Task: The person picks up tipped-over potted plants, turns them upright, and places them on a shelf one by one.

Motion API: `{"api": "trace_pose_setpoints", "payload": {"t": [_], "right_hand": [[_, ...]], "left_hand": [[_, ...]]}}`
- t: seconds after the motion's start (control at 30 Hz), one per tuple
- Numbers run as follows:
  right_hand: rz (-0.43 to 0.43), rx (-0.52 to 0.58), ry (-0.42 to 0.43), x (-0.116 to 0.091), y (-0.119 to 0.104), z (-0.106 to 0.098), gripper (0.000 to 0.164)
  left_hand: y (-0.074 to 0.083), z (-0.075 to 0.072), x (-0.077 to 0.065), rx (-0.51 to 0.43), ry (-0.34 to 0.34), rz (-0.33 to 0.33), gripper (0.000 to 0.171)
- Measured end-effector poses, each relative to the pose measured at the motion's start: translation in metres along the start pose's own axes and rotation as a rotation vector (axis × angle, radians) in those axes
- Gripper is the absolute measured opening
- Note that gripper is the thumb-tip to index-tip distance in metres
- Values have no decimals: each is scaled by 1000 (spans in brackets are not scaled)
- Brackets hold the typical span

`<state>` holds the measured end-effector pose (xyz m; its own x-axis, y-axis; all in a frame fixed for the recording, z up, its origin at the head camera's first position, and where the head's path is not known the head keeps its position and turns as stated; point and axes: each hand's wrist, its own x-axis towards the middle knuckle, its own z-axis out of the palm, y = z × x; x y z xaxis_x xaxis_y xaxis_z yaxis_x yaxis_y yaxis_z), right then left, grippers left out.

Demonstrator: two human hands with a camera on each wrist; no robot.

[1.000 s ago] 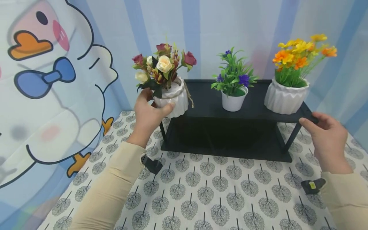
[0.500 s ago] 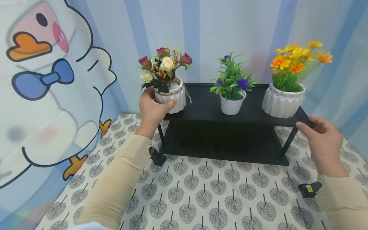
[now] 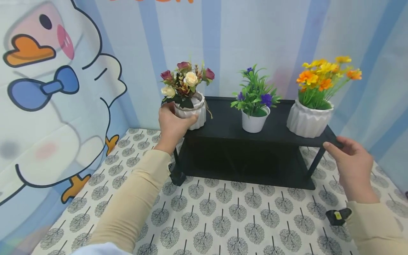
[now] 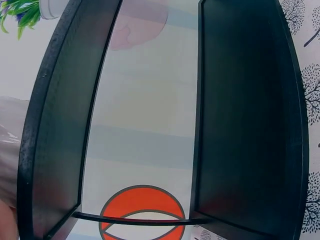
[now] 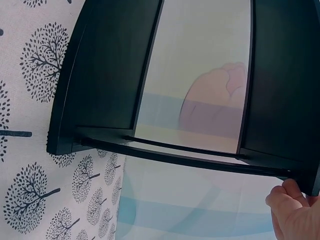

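Note:
At the left end of a two-tier black shelf [image 3: 223, 120], my left hand [image 3: 173, 125] grips a white ribbed pot [image 3: 199, 115] of dark red and cream roses [image 3: 188, 79]. The pot's base appears to rest on the top board, though the hand hides part of it. My right hand [image 3: 355, 166] holds the shelf's front right corner between thumb and fingers, also seen in the right wrist view, where the hand [image 5: 295, 210] touches the frame. The left wrist view mostly shows the shelf's two boards [image 4: 250, 120].
Mid-shelf stands a small white pot [image 3: 253, 122] with green leaves and purple flowers. Towards the right end is a ribbed white pot [image 3: 307, 120] of yellow and orange flowers. Below lies a tree-print cloth [image 3: 223, 212]; a striped, cartoon-printed curtain [image 3: 255, 35] hangs behind.
My left hand has brought the rose pot slightly right and down onto the shelf's left end. The head view has shifted a little; my right hand keeps its hold on the corner.

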<state>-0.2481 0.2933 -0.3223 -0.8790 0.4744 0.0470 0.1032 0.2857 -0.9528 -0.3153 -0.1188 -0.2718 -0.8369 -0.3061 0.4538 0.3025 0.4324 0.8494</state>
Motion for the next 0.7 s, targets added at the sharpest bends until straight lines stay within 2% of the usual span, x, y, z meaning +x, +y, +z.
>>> {"api": "trace_pose_setpoints", "payload": {"t": [0.2, 0.7], "right_hand": [[0, 5, 0, -1, 1, 3, 65], [-2, 7, 21, 0, 0, 2, 65]], "left_hand": [[-2, 0, -1, 17, 4, -30, 73], [0, 2, 2, 36, -18, -57, 75]]}}
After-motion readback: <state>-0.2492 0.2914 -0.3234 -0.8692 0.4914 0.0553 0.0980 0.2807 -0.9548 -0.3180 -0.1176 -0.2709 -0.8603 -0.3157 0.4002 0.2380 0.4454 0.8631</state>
